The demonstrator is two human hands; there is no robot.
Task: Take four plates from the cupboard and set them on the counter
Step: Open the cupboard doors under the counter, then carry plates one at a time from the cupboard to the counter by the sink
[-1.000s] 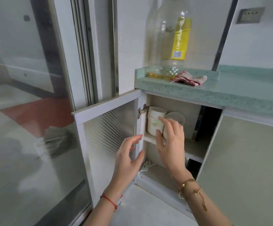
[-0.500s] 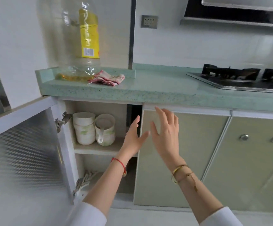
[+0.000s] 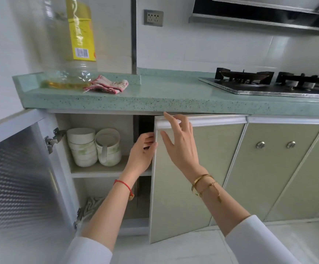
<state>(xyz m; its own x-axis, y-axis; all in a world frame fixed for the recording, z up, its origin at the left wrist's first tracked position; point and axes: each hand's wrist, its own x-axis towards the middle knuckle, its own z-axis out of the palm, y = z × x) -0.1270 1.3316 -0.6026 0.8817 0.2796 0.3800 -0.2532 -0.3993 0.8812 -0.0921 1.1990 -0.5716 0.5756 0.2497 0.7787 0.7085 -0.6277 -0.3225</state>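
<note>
Both hands work the cupboard door point(image 3: 183, 178): left hand point(image 3: 142, 151) curls round its edge, right hand point(image 3: 179, 143) spreads against its face; stacked bowls point(image 3: 82, 147) sit shelved, and the tabletop point(image 3: 164, 96) bottle's point(image 3: 73, 46) yellow label is unreadable.

Bowls point(image 3: 82, 147) on cupboard shelf point(image 3: 97, 171)

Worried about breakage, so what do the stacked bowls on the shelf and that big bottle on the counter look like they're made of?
Stacked bowls: likely glazed ceramic, opaque white, smooth, with faint green print. Big bottle: clear plastic, see-through with moulded ribs.
</note>
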